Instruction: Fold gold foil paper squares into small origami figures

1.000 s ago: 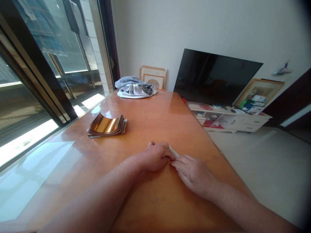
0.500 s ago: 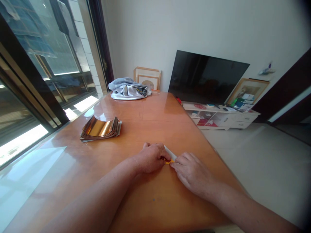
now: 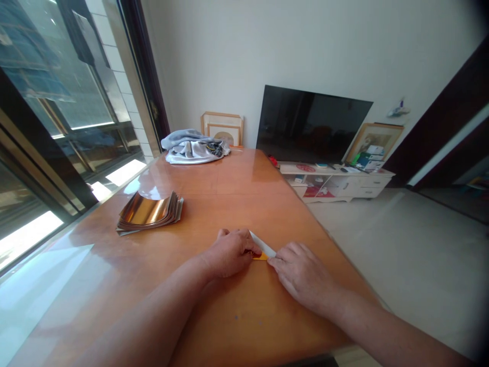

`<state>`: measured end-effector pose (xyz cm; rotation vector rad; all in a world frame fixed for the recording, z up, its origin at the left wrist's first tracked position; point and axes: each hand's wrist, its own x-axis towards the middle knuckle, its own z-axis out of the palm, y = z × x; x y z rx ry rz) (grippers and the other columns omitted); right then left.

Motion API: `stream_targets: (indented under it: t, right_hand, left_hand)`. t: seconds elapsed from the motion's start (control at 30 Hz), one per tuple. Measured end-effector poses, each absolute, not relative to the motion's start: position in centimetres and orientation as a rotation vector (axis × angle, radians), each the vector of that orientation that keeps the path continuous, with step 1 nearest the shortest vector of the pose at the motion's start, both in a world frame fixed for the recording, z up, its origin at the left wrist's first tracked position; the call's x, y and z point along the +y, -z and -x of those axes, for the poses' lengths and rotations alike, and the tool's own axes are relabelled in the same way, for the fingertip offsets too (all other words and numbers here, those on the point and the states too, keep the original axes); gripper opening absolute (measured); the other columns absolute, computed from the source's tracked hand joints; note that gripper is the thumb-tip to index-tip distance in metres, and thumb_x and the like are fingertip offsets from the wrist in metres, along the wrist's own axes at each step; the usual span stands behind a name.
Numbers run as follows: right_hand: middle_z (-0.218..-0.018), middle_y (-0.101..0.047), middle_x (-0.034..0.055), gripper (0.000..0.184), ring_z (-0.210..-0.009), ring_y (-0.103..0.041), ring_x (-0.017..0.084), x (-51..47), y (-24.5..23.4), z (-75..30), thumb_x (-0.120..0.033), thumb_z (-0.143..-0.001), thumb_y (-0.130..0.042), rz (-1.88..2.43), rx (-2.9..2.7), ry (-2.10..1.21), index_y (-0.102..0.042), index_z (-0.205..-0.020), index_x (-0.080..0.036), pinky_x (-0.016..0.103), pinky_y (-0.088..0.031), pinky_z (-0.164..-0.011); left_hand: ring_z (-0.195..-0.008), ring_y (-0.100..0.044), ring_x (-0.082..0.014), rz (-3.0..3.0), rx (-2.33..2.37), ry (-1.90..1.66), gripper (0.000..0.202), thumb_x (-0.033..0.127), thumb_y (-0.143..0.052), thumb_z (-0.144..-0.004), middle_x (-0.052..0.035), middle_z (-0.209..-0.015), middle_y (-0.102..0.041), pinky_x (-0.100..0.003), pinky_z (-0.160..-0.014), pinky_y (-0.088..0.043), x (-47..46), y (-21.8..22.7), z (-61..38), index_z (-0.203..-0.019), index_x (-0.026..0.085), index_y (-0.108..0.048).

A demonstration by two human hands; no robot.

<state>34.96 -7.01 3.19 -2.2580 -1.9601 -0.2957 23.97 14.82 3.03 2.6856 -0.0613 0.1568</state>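
Note:
Both my hands rest on a glossy wooden table (image 3: 237, 193) and meet over a small folded sheet of paper (image 3: 262, 247), white on one side and gold-orange on the other. My left hand (image 3: 229, 252) has its fingers curled and pressed down on the paper's left part. My right hand (image 3: 301, 272) pinches the paper's right edge with its fingertips. Most of the paper is hidden under the fingers. A stack of curled shiny gold sheets (image 3: 150, 213) lies on the table to the left, well away from both hands.
A bundle of grey and white cloth (image 3: 193, 147) lies at the table's far end. Large windows (image 3: 46, 132) run along the left. To the right beyond the table edge stand a dark television (image 3: 311, 125) on a low white cabinet (image 3: 336, 181), and framed pictures (image 3: 222, 127).
My hands have drawn slightly apart, showing more of the white and orange paper between them. The view has turned to the right, so the gold stack and cloth sit further left.

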Motion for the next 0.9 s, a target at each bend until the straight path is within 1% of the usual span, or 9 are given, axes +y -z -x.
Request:
stream_targets:
  t: [0.13,0.27,0.37,0.47,0.63,0.77,0.9]
  right_hand:
    - [-0.093,-0.066,0.0059,0.020,-0.088,-0.051,0.021,-7.2,-3.2,-34.8,-0.017,-0.098,-0.053,2.276,-1.950,0.312,-0.070,-0.107,-0.022,0.036,-0.040,-0.082]
    - [-0.091,-0.066,0.0060,0.020,-0.086,-0.051,0.021,-7.3,-3.1,-34.7,-0.018,-0.098,-0.053,2.281,-1.940,0.355,-0.070,-0.107,-0.022,0.035,-0.040,-0.080]
    - [-0.091,-0.066,0.0062,0.019,-0.085,-0.052,0.021,-7.4,-3.2,-34.6,-0.017,-0.097,-0.053,2.289,-1.929,0.365,-0.071,-0.103,-0.021,0.035,-0.040,-0.081]
    - [-0.091,-0.067,0.0061,0.019,-0.086,-0.054,0.020,-7.6,-3.4,-34.8,-0.016,-0.096,-0.052,2.286,-1.891,0.283,-0.071,-0.098,-0.021,0.034,-0.041,-0.082]
    - [-0.086,-0.067,0.0027,0.024,-0.082,-0.059,0.017,-7.6,-3.6,-36.1,-0.015,-0.096,-0.048,2.236,-1.489,0.047,-0.070,-0.090,-0.022,0.028,-0.043,-0.073]
    - [-0.084,-0.068,0.0019,0.018,-0.076,-0.061,0.016,-6.8,-3.1,-36.7,-0.020,-0.093,-0.051,2.231,-1.253,0.001,-0.065,-0.084,-0.021,0.027,-0.041,-0.067]
    - [-0.080,-0.069,0.0013,0.015,-0.072,-0.061,0.016,-5.5,-2.4,-36.4,-0.026,-0.091,-0.055,2.300,-1.165,-0.013,-0.063,-0.079,-0.021,0.024,-0.036,-0.061]
  left_hand:
    - [-0.102,-0.058,-0.0210,-2.714,-0.066,-0.174,0.030,0.020,-0.053,-0.088,0.0005,-0.105,-0.068,-0.037,-0.089,-0.030,14.8,-2.8,-23.9,-0.100,0.036,-0.075]
    - [-0.101,-0.058,-0.0210,-2.716,-0.049,-0.169,0.029,0.022,-0.052,-0.089,-0.0001,-0.107,-0.069,-0.037,-0.092,-0.031,14.9,-2.7,-24.0,-0.103,0.034,-0.075]
    - [-0.102,-0.058,-0.0207,-2.714,-0.049,-0.162,0.029,0.023,-0.051,-0.091,-0.0003,-0.108,-0.069,-0.037,-0.093,-0.032,14.8,-2.7,-23.9,-0.104,0.033,-0.075]
    - [-0.102,-0.058,-0.0209,-2.721,-0.049,-0.176,0.028,0.024,-0.050,-0.092,-0.0008,-0.108,-0.069,-0.037,-0.092,-0.032,14.7,-2.9,-23.7,-0.103,0.033,-0.075]
    - [-0.096,-0.059,-0.0207,-2.751,-0.063,-0.210,0.027,0.026,-0.049,-0.094,-0.0018,-0.104,-0.068,-0.039,-0.089,-0.031,14.2,-3.6,-23.3,-0.102,0.033,-0.074]
    - [-0.097,-0.058,-0.0220,-2.785,-0.069,-0.241,0.025,0.025,-0.052,-0.092,-0.0033,-0.102,-0.067,-0.040,-0.088,-0.031,13.9,-3.8,-23.2,-0.100,0.032,-0.074]
    - [-0.099,-0.058,-0.0230,-2.803,-0.070,-0.258,0.022,0.025,-0.053,-0.092,-0.0039,-0.103,-0.066,-0.039,-0.086,-0.032,13.8,-3.7,-23.2,-0.099,0.031,-0.073]
